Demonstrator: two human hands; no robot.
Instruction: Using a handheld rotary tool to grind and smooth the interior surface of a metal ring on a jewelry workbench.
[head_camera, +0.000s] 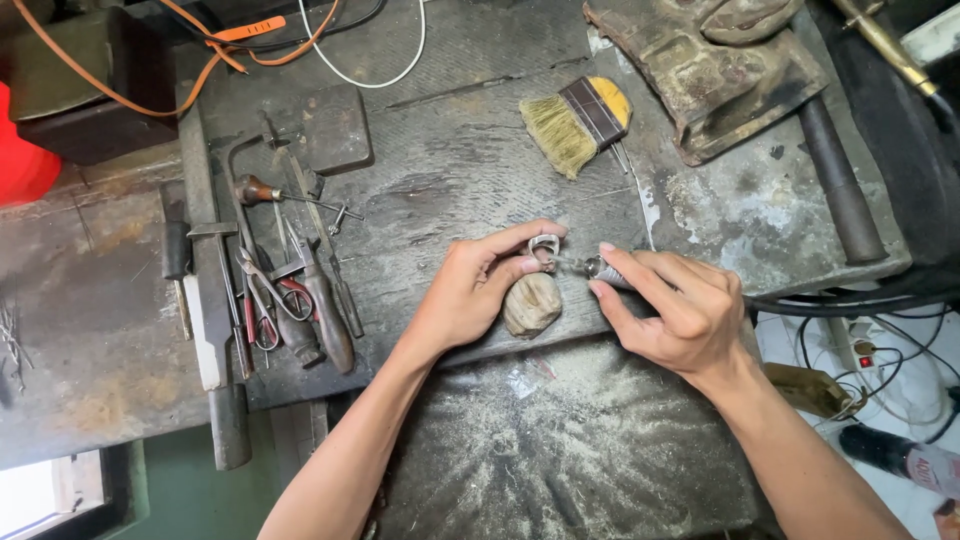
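My left hand (470, 290) pinches a small silver ring (545, 246) between thumb and forefinger, over the front edge of a dark workbench (450, 170). Just below the ring, a worn wooden bench peg (531, 304) sticks out from the bench edge. My right hand (680, 312) grips the metal handpiece of a rotary tool (598, 268), held like a pen. Its thin tip points left and touches the ring.
Pliers, files and hand tools (290, 290) lie in a cluster at the left of the bench. A yellow-handled brush (575, 125) lies at the back, beside a rusty metal block (720, 75). A dust-covered apron (560, 450) spreads below the bench. Cables hang at the right.
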